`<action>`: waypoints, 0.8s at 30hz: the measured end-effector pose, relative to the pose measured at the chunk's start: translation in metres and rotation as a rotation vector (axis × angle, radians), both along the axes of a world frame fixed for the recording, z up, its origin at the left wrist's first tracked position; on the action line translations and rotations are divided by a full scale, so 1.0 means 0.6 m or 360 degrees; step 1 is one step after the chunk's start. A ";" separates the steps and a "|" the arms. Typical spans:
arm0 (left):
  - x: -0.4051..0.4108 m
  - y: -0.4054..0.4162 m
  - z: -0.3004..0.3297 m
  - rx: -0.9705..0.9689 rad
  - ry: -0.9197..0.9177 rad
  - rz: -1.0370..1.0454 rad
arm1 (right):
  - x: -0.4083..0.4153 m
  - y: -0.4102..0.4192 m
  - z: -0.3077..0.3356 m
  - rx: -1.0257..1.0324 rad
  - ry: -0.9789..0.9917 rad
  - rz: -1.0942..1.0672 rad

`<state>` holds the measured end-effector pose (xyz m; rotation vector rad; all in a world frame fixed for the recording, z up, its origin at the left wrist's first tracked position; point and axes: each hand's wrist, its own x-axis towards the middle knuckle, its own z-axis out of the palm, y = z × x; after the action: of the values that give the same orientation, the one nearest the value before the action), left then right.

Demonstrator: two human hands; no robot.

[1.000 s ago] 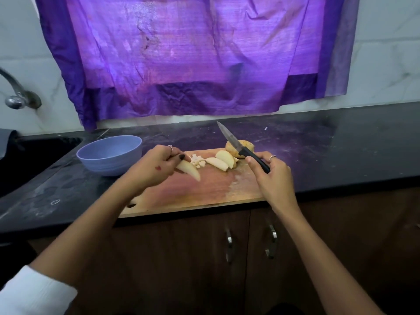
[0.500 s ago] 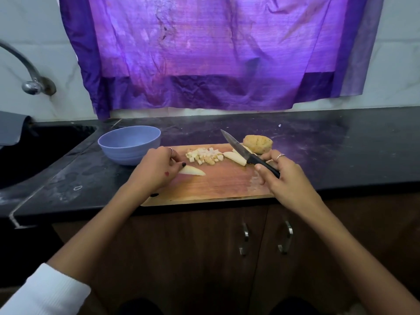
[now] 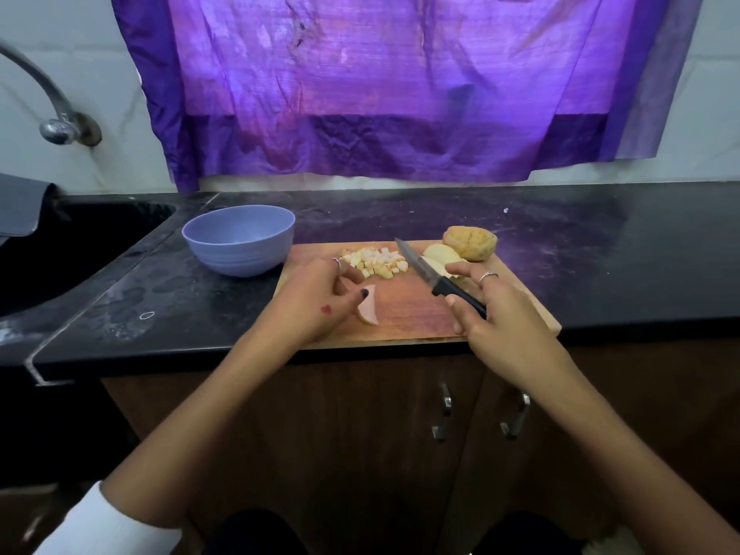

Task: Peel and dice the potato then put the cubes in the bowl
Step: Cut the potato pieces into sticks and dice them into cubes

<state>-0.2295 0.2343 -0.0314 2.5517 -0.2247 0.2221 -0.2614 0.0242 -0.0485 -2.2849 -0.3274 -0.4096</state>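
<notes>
Left hand [image 3: 320, 302] pinches potato wedge [image 3: 369, 310]; right hand [image 3: 496, 314] grips knife [image 3: 436, 276].

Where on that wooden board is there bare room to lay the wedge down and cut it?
The near middle of the cutting board, between the left hand and the right hand, is bare. The far edge is crowded: diced cubes, slices and the unpeeled piece.

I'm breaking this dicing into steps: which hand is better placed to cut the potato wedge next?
Right. The right hand already grips the knife, blade over the cutting board, while the left hand pinches the potato wedge, so it probably steadies.
</notes>
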 end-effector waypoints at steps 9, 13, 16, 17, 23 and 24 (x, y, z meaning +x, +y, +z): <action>0.004 0.024 -0.021 0.0237 -0.0031 -0.0179 | -0.026 0.023 0.008 -0.0239 0.0112 -0.0028; -0.001 0.001 -0.043 0.0122 -0.0152 -0.0001 | -0.019 0.035 0.020 -0.0386 0.0163 -0.0053; -0.008 -0.021 -0.059 0.0082 -0.0245 0.0150 | -0.013 0.046 0.026 -0.0449 0.0169 -0.0056; -0.010 -0.025 -0.061 0.0070 -0.0267 0.0192 | -0.013 0.051 0.028 -0.0459 0.0158 -0.0057; -0.013 -0.026 -0.069 0.0018 -0.0309 0.0218 | -0.007 0.065 0.040 -0.0527 0.0164 0.0005; -0.013 -0.025 -0.069 0.0009 -0.0305 0.0217 | -0.006 0.065 0.041 -0.0550 0.0170 -0.0006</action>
<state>-0.2374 0.2192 -0.0728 2.5541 -0.1235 0.5197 -0.2650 0.0631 -0.0240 -2.6334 -0.3621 -0.2451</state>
